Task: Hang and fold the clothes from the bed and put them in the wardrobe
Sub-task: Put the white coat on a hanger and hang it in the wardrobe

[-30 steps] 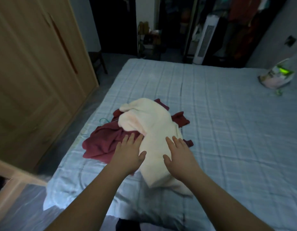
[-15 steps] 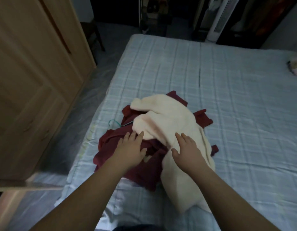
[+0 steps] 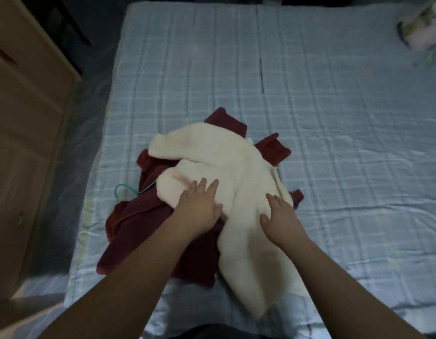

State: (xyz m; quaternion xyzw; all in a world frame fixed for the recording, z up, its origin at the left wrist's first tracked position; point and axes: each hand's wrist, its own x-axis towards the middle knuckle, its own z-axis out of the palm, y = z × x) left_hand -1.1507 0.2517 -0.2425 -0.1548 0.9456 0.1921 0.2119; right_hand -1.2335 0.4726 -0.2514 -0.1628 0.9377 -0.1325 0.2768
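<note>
A cream fleece garment [image 3: 226, 162] lies crumpled on top of a dark red garment [image 3: 138, 223] near the bed's left edge. A thin green hanger hook [image 3: 124, 188] pokes out from under the red cloth on the left. My left hand [image 3: 200, 206] rests flat on the cream garment's left fold with fingers straight. Flat on the same garment's right side is my right hand [image 3: 280, 216], fingers spread and extended. Neither hand grips anything.
The bed [image 3: 334, 118] carries a light blue checked sheet. A wooden wardrobe [image 3: 23, 118] stands closed to the left, with a narrow floor strip between it and the bed. A pale packet [image 3: 420, 30] lies at the bed's far right corner.
The camera has tilted down and closer to the pile. Both hands have slid forward onto the cream garment; the left one moved from the red cloth onto the cream one.
</note>
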